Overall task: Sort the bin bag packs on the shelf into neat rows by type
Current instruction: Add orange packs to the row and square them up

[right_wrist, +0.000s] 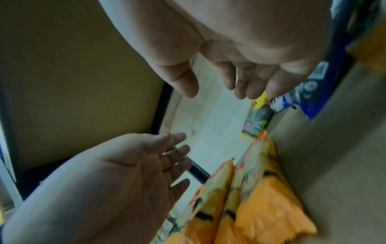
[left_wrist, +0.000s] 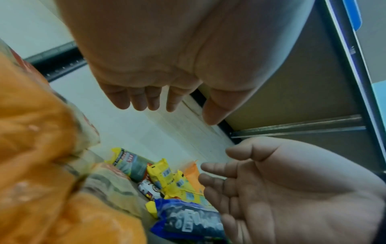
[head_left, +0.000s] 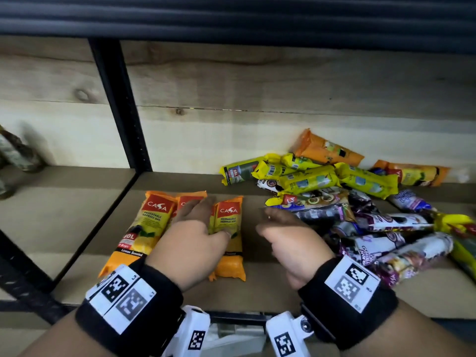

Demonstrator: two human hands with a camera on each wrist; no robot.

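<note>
Three orange Casa packs lie side by side at the shelf's front left: the left pack, the middle pack and the right pack. My left hand hovers flat over the middle one with straight fingers and holds nothing. In the left wrist view this left hand is empty above the orange packs. My right hand hangs relaxed and empty between the row and the mixed pile. The pile holds yellow packs, purple and white packs and two orange packs.
A black upright post divides this bay from the one on the left, where a camouflage-patterned item stands. A dark shelf runs overhead. Pale wooden boards close the back.
</note>
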